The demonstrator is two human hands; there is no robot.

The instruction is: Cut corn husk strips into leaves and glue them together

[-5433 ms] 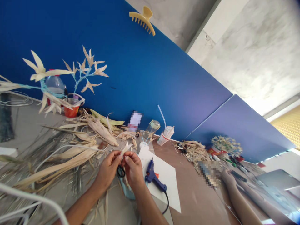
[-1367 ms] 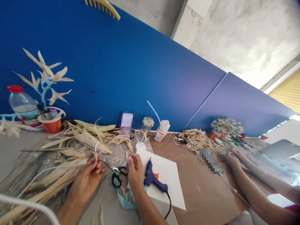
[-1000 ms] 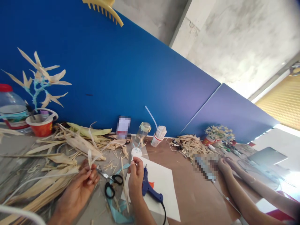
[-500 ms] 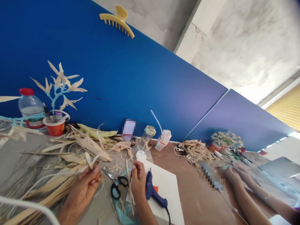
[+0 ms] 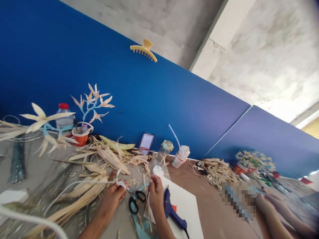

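Note:
My left hand (image 5: 112,197) is closed in a pinch on a small pale piece of corn husk (image 5: 122,184), with a thin white cord (image 5: 82,182) running up beside the fingers. My right hand (image 5: 156,192) is closed too, thumb against fingers; what it holds, if anything, is hidden. Between the hands lie scissors with black handles (image 5: 134,205). Just right of my right hand a blue glue gun (image 5: 171,209) rests on a white sheet (image 5: 190,205). Dry corn husks (image 5: 109,156) are heaped beyond my left hand.
Behind stand a red pot (image 5: 81,138) with a husk-flower branch, a red-capped bottle (image 5: 64,116), a clear cup (image 5: 164,151) and a white cup (image 5: 178,161). A blue partition (image 5: 149,99) bounds the table. Another person's hands (image 5: 267,205) are at the right.
My view has swung left, so things sit farther right and lower. My left hand has moved nearer my right hand and turned, still pinching the pale piece.

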